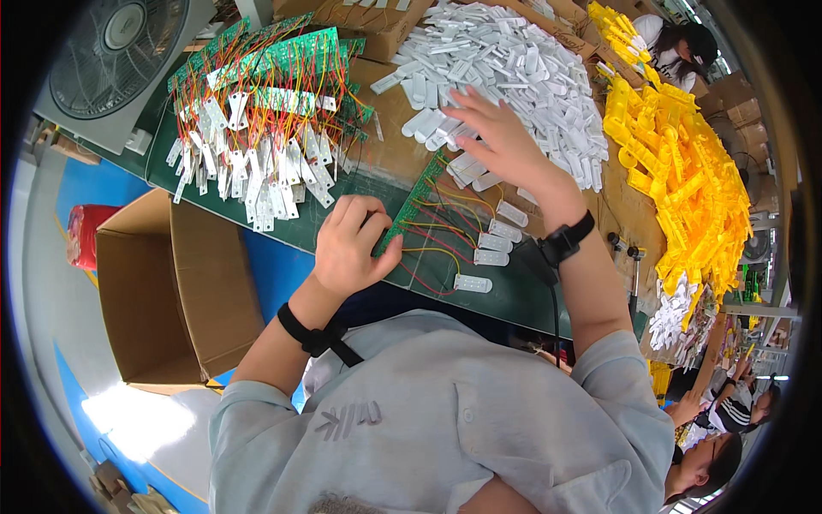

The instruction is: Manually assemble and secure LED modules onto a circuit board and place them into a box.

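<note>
My left hand (349, 247) is closed on the near end of a green circuit board strip (415, 199), thumb and curled fingers at its edge. Red and yellow wires run from that strip to several small white plates (473, 283) lying in a row to its right. Over the near edge of a heap of white plastic covers (522, 73), my right hand (501, 137) is open, its fingers spread and nothing visible in them. A few white covers (467, 170) lie just under its palm.
Stacked green boards with wires and white plates (274, 111) cover the table's left. Yellow plastic parts (676, 163) are piled at right. A fan (116, 51) stands far left, an open cardboard box (188, 291) beside the table. Other people (681, 51) sit along the right.
</note>
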Demonstrator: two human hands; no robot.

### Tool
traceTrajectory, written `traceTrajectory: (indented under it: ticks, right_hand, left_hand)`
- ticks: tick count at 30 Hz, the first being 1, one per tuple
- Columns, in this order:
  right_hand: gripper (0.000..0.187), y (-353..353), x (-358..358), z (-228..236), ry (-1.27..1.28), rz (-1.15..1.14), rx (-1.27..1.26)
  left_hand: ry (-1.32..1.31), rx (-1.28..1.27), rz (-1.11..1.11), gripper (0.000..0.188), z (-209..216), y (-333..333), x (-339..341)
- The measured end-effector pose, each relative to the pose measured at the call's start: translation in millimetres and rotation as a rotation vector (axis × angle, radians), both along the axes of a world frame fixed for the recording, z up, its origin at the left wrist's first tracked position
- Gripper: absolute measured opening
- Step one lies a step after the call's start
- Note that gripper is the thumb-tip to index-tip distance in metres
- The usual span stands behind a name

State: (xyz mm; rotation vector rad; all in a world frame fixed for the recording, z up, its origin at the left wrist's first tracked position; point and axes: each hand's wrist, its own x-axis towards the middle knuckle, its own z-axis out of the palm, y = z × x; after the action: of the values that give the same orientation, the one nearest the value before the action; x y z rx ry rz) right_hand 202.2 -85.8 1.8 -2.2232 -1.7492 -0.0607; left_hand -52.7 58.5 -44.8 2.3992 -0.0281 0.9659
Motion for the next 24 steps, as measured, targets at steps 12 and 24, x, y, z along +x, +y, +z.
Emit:
traceTrajectory:
  ticks: [12,24]
  right_hand:
    - [0.032,-30,23,-15,-0.149,-0.401,-0.125]
    - [0.03,-94,-12,15,0.079,-0.433,0.161]
  left_hand:
    - [-0.006,-0.021,-0.013,0.022,1,0,1]
    - [-0.005,-0.037,-0.002,0.019,1,0,1]
